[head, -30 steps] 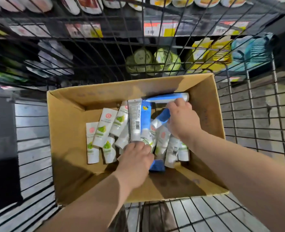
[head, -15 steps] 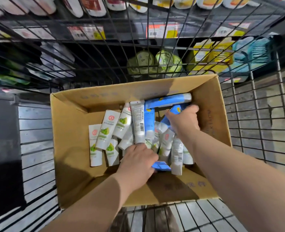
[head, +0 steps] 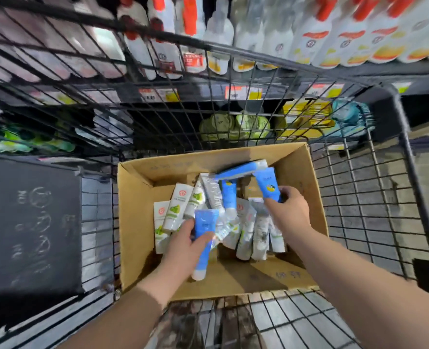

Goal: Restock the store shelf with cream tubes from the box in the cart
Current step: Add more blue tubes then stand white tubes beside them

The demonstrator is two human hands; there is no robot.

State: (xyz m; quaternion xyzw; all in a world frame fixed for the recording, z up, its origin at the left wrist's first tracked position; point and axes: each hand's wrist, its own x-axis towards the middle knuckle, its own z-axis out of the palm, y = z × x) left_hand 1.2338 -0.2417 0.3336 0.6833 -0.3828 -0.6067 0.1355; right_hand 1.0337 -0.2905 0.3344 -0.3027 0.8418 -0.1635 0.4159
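Many bottles [head: 219, 28] behind black cart wires [head: 407, 157]

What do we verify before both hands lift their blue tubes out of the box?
1. Left hand grip: fingers and thumb curled round a blue tube. ok
2. Right hand grip: pinches the second blue tube at its lower end. ok
3. Blue tube free of the pile: nothing lies on it. ok
4. Second blue tube clear of the long blue tube across the back of the box: cannot tell
5. Shelf slot for tubes: seen through the cart wire, blurred. cannot tell
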